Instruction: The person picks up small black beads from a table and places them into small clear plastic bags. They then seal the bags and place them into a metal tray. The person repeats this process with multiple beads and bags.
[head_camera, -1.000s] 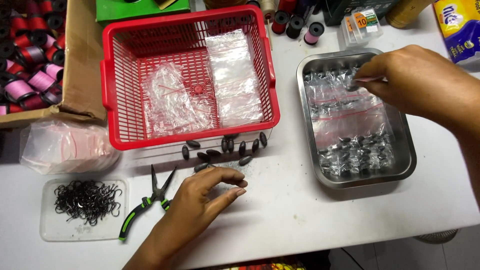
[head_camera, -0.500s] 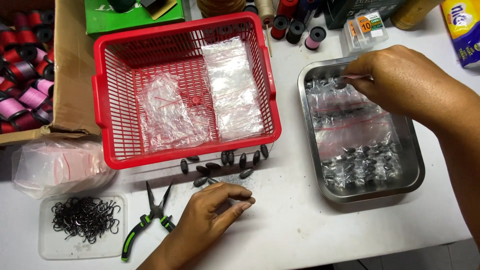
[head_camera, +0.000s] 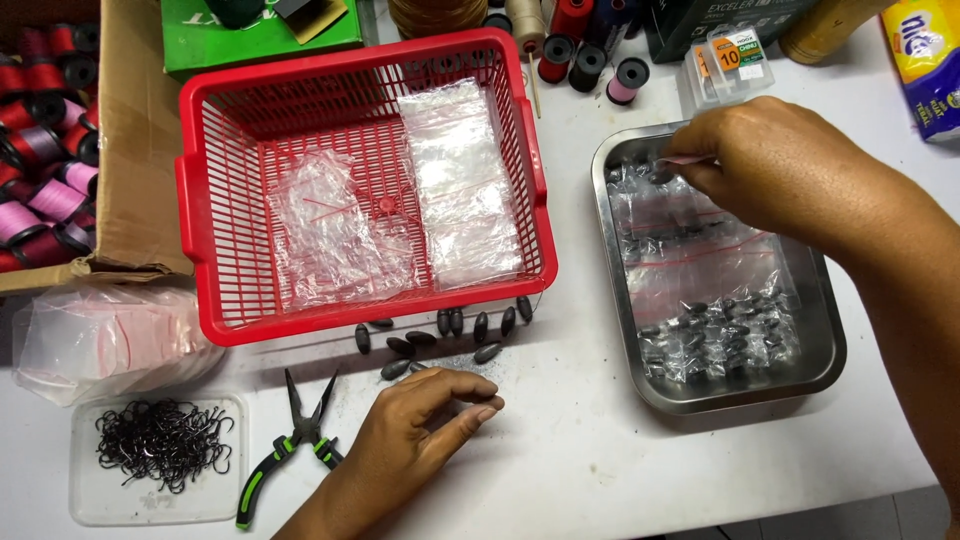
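Now the left hand (head_camera: 425, 425) rests loosely curled and empty on the tabletop (head_camera: 560, 450), just by the loose dark sinkers (head_camera: 440, 335), which could roll off. Rightward, the right hand (head_camera: 765, 165) pinches a small clear bag (head_camera: 665, 175) over the steel tray (head_camera: 830, 350).

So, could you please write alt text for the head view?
The right hand pinches a clear bag over a steel tray of bagged sinkers, while the left hand rests by loose sinkers before a red basket.
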